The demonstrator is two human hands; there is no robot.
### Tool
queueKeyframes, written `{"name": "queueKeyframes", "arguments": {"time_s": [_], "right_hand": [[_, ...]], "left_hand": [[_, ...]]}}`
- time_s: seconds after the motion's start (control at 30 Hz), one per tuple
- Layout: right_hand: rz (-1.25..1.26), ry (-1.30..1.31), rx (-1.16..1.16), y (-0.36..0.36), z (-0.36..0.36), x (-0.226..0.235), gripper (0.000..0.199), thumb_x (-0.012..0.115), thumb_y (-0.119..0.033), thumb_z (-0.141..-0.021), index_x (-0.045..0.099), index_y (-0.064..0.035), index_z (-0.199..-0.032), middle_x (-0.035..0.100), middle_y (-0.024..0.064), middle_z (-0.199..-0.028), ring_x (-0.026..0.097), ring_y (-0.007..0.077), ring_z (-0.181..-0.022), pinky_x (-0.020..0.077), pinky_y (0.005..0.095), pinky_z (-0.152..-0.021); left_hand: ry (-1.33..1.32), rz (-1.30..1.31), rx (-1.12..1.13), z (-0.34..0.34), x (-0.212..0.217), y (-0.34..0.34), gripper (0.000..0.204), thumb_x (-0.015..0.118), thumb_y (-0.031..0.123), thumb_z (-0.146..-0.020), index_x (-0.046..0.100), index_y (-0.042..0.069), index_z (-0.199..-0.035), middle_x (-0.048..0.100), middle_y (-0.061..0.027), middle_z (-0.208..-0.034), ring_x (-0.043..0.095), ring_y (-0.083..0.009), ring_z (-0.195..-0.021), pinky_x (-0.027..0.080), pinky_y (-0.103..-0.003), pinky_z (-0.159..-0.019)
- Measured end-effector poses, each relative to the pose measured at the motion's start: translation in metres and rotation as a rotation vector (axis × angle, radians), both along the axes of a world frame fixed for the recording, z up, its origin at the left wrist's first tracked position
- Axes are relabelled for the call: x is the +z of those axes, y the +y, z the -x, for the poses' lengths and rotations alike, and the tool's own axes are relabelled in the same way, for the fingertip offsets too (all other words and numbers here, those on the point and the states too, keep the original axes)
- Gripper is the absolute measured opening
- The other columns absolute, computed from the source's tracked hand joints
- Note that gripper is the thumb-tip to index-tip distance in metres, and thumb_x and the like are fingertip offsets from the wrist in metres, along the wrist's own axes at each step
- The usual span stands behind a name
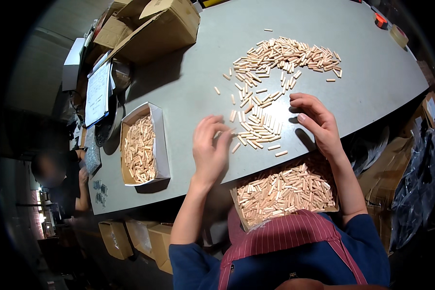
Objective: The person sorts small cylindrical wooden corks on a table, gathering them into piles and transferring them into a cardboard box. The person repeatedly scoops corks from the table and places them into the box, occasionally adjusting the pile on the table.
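Many short wooden dowel pins (275,60) lie scattered over a grey table (353,63), with a tighter cluster (256,123) close to me. My left hand (210,150) rests at the left edge of that cluster, its fingers pinched on a dowel pin. To the right of the cluster hovers my right hand (316,121), fingers curled and apart, holding nothing. An open box of dowel pins (287,191) sits on my lap below the table edge. A white-rimmed cardboard box (160,145), also holding pins, stands on the table to my left.
Open cardboard boxes (154,29) stand at the far left of the table, next to a clipboard with papers (97,92). Tape rolls (390,29) lie at the far right. Another person (58,179) sits at the left. More cartons (135,239) stand on the floor.
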State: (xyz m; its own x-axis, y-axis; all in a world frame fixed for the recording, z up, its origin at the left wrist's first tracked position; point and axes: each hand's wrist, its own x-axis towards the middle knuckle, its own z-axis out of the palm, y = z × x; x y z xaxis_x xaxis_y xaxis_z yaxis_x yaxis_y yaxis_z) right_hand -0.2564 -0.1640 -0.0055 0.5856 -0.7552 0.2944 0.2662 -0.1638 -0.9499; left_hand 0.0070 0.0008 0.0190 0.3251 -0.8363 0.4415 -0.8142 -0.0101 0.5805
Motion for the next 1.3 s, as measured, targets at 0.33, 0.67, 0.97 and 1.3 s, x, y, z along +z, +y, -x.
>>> {"name": "queueKeyframes", "arguments": {"time_s": [0.33,0.67,0.97,1.3], "right_hand": [[-0.078,-0.016,-0.031,0.002,-0.001,0.001,0.038,0.063,-0.006,-0.102,0.061,0.0014,-0.14,0.058,0.0125,-0.147,0.057,0.0231,-0.138,0.0424,0.0379,-0.119],[-0.039,0.004,-0.032,0.002,-0.008,0.002,0.055,0.063,-0.014,-0.106,0.044,0.0025,-0.155,0.054,0.0153,-0.153,0.052,0.0279,-0.146,0.039,0.0407,-0.123],[0.651,0.646,-0.052,0.004,-0.032,0.012,0.069,0.052,-0.03,-0.109,0.026,0.0051,-0.163,0.042,0.031,-0.161,0.043,0.0426,-0.151,0.0245,0.051,-0.131],[0.036,0.262,0.188,-0.009,-0.029,0.009,0.042,0.053,-0.029,-0.114,0.064,0.0028,-0.138,0.07,0.0146,-0.131,0.066,0.0225,-0.125,0.0509,0.0355,-0.107]], "left_hand": [[-0.404,0.264,0.675,-0.08,0.056,0.069,0.027,0.055,0.006,-0.103,0.071,-0.001,-0.123,0.058,-0.02,-0.148,0.042,-0.0395,-0.149,0.032,-0.055,-0.123],[-0.221,-0.311,-0.009,-0.006,-0.011,0.016,0.088,0.066,0.037,-0.104,0.024,-0.012,-0.164,0.027,-0.0364,-0.169,0.02,-0.0479,-0.161,0.014,-0.057,-0.131],[-0.315,-0.396,-0.169,0.006,-0.007,-0.032,0.1,0.058,0.055,-0.105,0.019,-0.016,-0.164,0.023,-0.0356,-0.171,0.016,-0.0471,-0.163,0.009,-0.055,-0.132],[-0.132,-0.306,-0.421,0.008,0.0,-0.04,0.062,0.049,0.038,-0.113,0.043,0.0,-0.162,0.046,-0.0249,-0.164,0.033,-0.0392,-0.159,0.02,-0.049,-0.132]]}}
